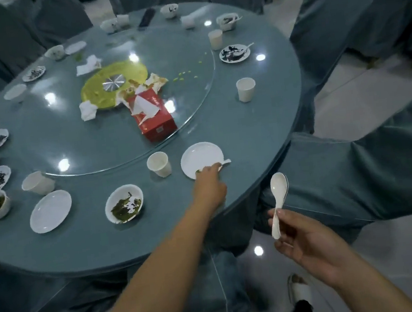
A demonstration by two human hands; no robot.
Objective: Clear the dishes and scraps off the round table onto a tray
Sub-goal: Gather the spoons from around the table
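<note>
**Head view: clearing under way, no tray in shot**

Round table (261, 134), blue-grey cloth, fills most of the frame. Covered chairs (355, 169) stand pulled back on the right, which leaves standing room at the near edge.

Glass turntable (90, 143) sits at the table's centre. It carries a yellow-green platter (105, 90) and a red tissue box (157, 121), torn open on top with tissue spilling out. The box has white characters on its lid and a small pale label on its near side. Neither can be read, and no other writing is seen.

Left hand (209, 185) reaches across the near edge to the near rim of a white plate (200, 156). Its fingers are bent over a spoon handle (226, 162) lying there. I cannot tell whether they grasp the handle, grasp the plate or only touch.

Right hand (309, 241) is off the table, above the floor. Thumb and fingers pinch the handle of a white spoon (279, 188), bowl upward. Judgement: cutlery is being gathered in this hand, so the left stays free to pick.

A dirty bowl (124, 203) with green residue and a paper cup (159, 164) stand near the plate. More plates, bowls and cups ring the rim.

Crumpled napkins (88, 111) and green scraps (180, 76) lie on the glass.

Judgement: early in the task, with most dishes uncollected.
</note>
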